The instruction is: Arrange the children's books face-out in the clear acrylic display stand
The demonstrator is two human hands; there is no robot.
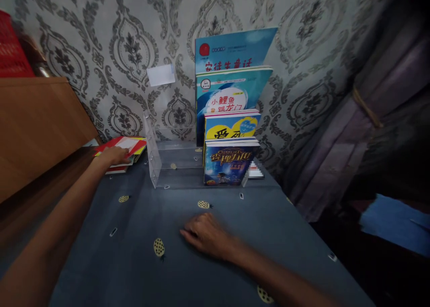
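Left hand [114, 155] is touching books [129, 142] at nine o'clock, grip unclear, maybe picking one; lifting is needing a pinch. Right hand [205, 233] is lying curled, six o'clock.

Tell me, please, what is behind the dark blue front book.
Upper covers of a yellow-and-blue book, a teal Little Carp book and a taller Andersen book show; lower covers are mostly hidden.

two bare hands [116, 156] [206, 235], one clear rack [153, 159], four racked book covers [231, 52] [231, 92] [231, 125] [230, 164], one curtain [331, 150]
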